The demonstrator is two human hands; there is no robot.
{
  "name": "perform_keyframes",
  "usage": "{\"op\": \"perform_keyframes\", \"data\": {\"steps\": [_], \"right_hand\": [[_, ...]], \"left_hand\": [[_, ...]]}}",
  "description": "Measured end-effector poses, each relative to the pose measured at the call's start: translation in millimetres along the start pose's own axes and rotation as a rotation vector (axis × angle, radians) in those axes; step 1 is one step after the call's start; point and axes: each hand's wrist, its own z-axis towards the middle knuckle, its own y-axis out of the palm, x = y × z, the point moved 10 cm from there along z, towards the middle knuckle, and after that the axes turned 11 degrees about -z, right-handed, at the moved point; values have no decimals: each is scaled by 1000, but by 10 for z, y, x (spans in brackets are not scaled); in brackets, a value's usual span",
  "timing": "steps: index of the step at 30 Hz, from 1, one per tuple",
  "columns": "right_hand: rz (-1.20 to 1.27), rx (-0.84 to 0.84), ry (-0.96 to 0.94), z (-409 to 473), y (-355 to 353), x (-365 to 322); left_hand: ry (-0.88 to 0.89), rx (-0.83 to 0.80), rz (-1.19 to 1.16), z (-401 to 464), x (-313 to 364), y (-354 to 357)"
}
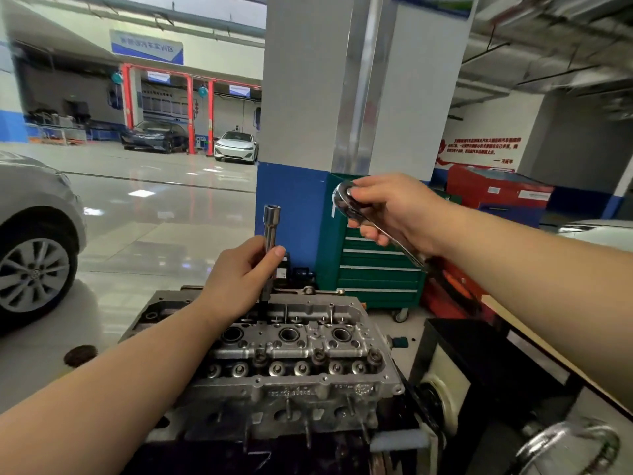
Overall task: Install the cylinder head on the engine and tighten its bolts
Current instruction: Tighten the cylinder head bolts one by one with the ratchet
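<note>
Cylinder head [291, 358] is sitting on the engine block, directly below my left grip. Left hand [239, 279] is clenching a long socket extension [271, 234], standing it upright with its lower end dropping into a bolt hole at the far edge of the head; its open drive end is sticking up above my fingers. Right hand [387, 210] is grasping the ratchet wrench [346, 200] near its head, up and to the right of the extension, apart from it. Risk I am judging: if the extension is tilting when I am seating the ratchet, the bit could be slipping off the bolt and rounding it
</note>
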Motion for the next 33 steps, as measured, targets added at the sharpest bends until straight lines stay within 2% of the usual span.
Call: {"op": "perform_keyframes", "data": {"steps": [4, 9, 15, 21, 26, 30, 33], "right_hand": [[53, -119, 157, 114, 371, -346], [-105, -177, 146, 262, 615, -645], [-227, -207, 151, 404, 723, -636], [-273, -267, 88, 512, 750, -590], [-443, -431, -73, 561, 825, -709], [-571, -501, -92, 650, 865, -809], [-547, -625, -84, 647, 945, -852]], "left_hand": [[22, -15, -67, 13, 35, 2], [69, -12, -60, 16, 117, -16], [95, -33, -3, 8, 114, 6], [114, -57, 11, 15, 145, 30], [107, -52, -1, 4, 165, 17], [108, -39, 15, 23, 176, -4], [105, -39, -7, 6, 166, 0]]}}
